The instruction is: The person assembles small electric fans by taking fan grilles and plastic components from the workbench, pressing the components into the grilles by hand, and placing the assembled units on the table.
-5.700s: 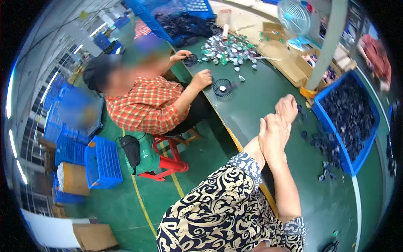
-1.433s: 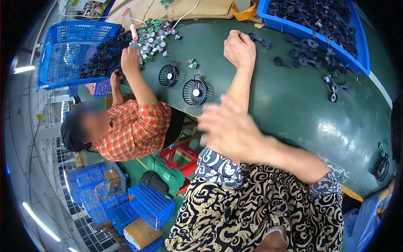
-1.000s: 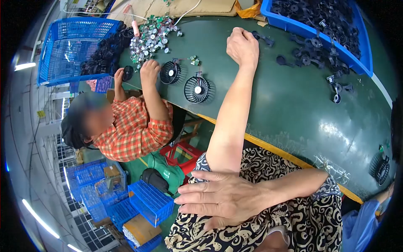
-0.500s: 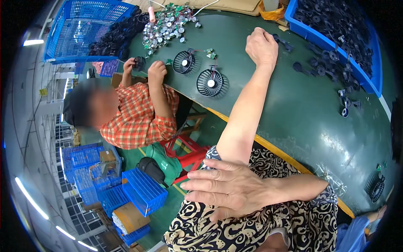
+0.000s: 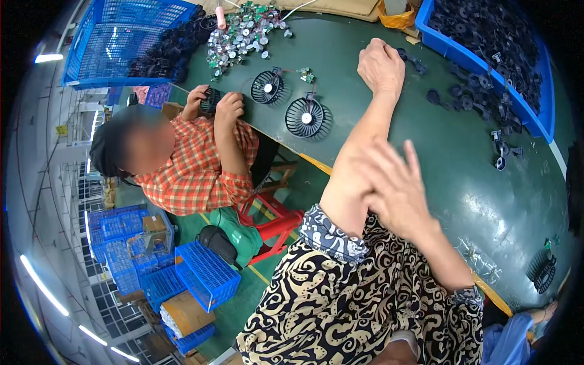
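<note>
My left hand (image 5: pixel 381 68) rests as a fist on the green table (image 5: pixel 438 164), its arm stretched forward; nothing shows sticking out of it. Close to its right lie small black plastic parts (image 5: pixel 413 62). My right hand (image 5: pixel 395 190), fingers spread and slightly blurred, is at my left forearm near the elbow; whether it presses on the skin I cannot tell. Left of my left arm are two round black fan cages with white hubs: the nearer fan (image 5: pixel 305 118) and the farther fan (image 5: pixel 267 87). Thin wires join them to small green circuit boards (image 5: pixel 306 75).
A co-worker in a checked shirt (image 5: pixel 194 167) sits at left, both hands on a black fan part (image 5: pixel 210 100). Small motors with boards (image 5: pixel 237 36) are heaped at the back. A blue bin (image 5: pixel 544 115) holds black parts. Another fan (image 5: pixel 541 272) lies far right.
My right hand has moved up and forward from near my upper arm to my forearm, its fingers spreading. My left fist stays in place. The co-worker's hands have shifted around the fan part.
</note>
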Demonstrator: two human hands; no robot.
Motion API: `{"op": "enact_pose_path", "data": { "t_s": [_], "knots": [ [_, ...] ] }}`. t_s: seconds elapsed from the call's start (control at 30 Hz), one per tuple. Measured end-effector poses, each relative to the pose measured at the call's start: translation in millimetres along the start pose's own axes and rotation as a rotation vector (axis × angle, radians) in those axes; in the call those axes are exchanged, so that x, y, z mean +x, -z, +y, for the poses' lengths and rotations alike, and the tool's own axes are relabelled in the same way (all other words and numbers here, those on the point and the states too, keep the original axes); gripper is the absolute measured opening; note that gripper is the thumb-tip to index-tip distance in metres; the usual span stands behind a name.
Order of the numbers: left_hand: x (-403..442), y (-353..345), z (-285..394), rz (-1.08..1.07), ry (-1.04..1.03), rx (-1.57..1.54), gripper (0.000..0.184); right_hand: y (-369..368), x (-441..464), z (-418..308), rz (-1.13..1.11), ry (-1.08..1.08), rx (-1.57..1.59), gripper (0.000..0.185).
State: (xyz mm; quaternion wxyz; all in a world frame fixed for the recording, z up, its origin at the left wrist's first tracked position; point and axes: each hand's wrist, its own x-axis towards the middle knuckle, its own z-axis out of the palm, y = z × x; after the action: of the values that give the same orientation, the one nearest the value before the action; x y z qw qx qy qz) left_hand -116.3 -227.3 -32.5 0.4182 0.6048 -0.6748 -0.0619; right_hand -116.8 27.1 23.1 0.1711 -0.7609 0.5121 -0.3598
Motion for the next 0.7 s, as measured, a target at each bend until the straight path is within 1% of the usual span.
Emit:
{"op": "enact_pose_path", "data": {
  "t_s": [0.03,0.13,0.17,0.37,0.57,0.67,0.7],
  "knots": [
    [1.0,-0.1,0.9,0.005,-0.004,-0.001,0.013,8.6,-4.6,5.5,-0.007,-0.053,-0.003,0.056],
    [-1.3,1.0,0.0,0.005,-0.004,0.005,0.013,10.1,-15.2,17.3,0.025,-0.16,0.06,0.055],
    [-0.8,0.0,-0.1,0.005,0.001,0.003,0.013,10.3,-16.2,19.5,-0.004,-0.156,0.036,0.056],
    [-0.3,0.3,0.6,-0.012,0.01,0.016,0.013,-0.1,-19.3,20.5,-0.012,-0.197,0.114,0.059],
    [-3.0,-1.0,0.8,-0.013,-0.038,0.036,0.011,-0.2,-20.2,20.8,0.073,-0.155,0.123,0.058],
    [-3.5,-3.8,1.2,-0.008,-0.049,0.053,0.011,11.7,-9.1,13.2,0.123,-0.035,0.075,0.057],
    [-4.4,-4.0,1.8,-0.007,-0.053,0.062,0.01,15.0,-3.4,8.7,0.11,-0.003,0.081,0.058]
  ]
}}
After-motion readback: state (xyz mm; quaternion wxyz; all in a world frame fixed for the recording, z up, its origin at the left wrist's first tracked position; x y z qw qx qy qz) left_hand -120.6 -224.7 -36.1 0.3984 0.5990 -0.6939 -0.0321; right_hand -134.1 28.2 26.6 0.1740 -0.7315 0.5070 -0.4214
